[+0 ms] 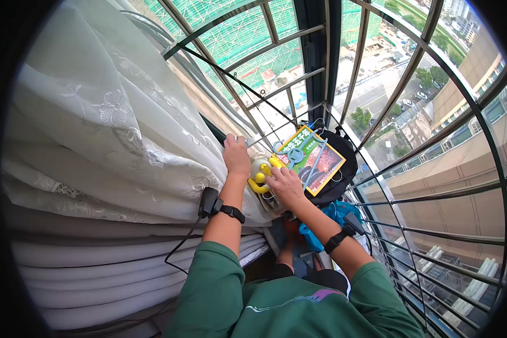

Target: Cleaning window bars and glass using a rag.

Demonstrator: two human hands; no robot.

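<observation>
My left hand (236,157), fingers curled, is beside the white embroidered curtain (122,126), near the inner end of a thin metal rod. Whether its fingers grip anything is hidden. My right hand (285,185) reaches over a yellow and white plastic object (260,177), its fingertips touching or just above the yellow part. Just beyond that hand is a picture book (321,162) with a yellow border and printed writing. A light-blue plastic clothes hanger (295,156) lies across its cover. The book rests on a black bag (347,154).
Metal window bars (452,194) curve around the right side, with a street and buildings far below. A blue plastic bag (341,209) lies under my right forearm. Thick grey folds of fabric (110,270) hang at the lower left. My legs are below.
</observation>
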